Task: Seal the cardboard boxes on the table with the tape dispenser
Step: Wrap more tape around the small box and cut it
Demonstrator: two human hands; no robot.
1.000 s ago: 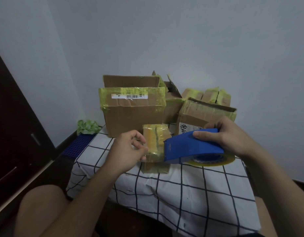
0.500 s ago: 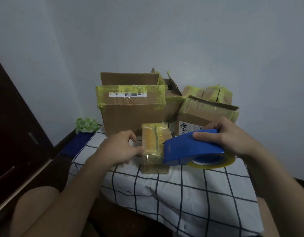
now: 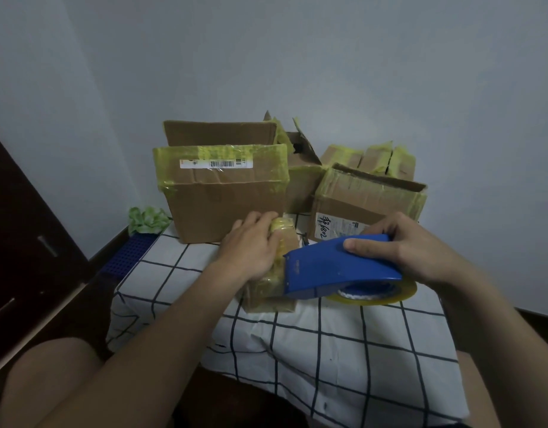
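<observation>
The checked cloth of the worktop (image 3: 328, 350) lies nearest. On it sits a small box (image 3: 266, 301), wrapped in yellowish tape. The left grip (image 3: 251, 245) rests on top of the small box, fingers fairly straight and laid over its taped upper face, clasping nothing. Touching the small box's right side is the front end of the blue tape dispenser (image 3: 334, 270). Its roll of tape (image 3: 390, 296) hangs under the rear, to the right of the small box. The right grip (image 3: 411, 245) holds the tape dispenser from above, thumb along the cover and fingers curled over its far edge.

Just behind the small box stands a large box (image 3: 229, 205) with a barcode label. Behind and right of the small box is a tilted box (image 3: 365, 196) with handwriting. Far left of the small box lies a crumpled green thing (image 3: 146, 219).
</observation>
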